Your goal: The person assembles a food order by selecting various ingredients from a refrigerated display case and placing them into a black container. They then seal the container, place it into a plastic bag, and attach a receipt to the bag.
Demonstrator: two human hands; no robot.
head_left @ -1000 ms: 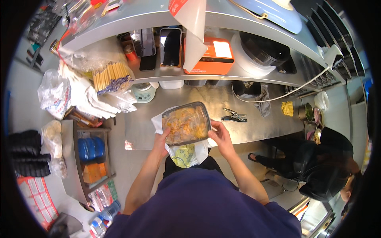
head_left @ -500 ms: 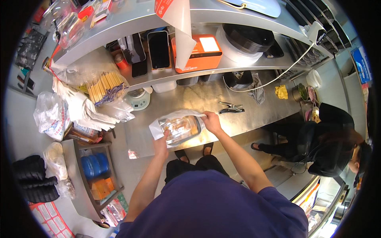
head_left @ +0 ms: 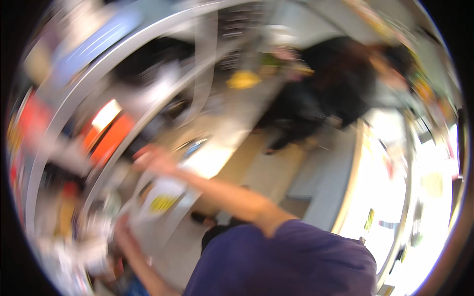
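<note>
Motion smears the whole view. A whitish translucent plastic bag (head_left: 148,209) with a yellow printed patch spans the space between my hands at the counter's front edge. My right hand (head_left: 154,160) is closed on its upper edge, the arm reaching across to the left. Lower down, my left hand (head_left: 122,231) is closed at the bag's near left side. Single fingers are blurred in both hands. A clear food tray was visible in the bag earlier; now its outline is hard to make out. Right of my right hand, a stapler (head_left: 195,148) lies on the metal counter (head_left: 217,153).
An orange device (head_left: 111,140) stands on the shelf beyond my right hand. A yellow cloth (head_left: 243,80) lies at the counter's far end. A person in black (head_left: 326,93) is beside that end, on the right. Brightly lit glass (head_left: 385,172) fills the right side.
The view has swung to the right, so counter and shelf now slant across the left half. My hands and the bag have shifted left in the picture. The bag's yellow print has come into view.
</note>
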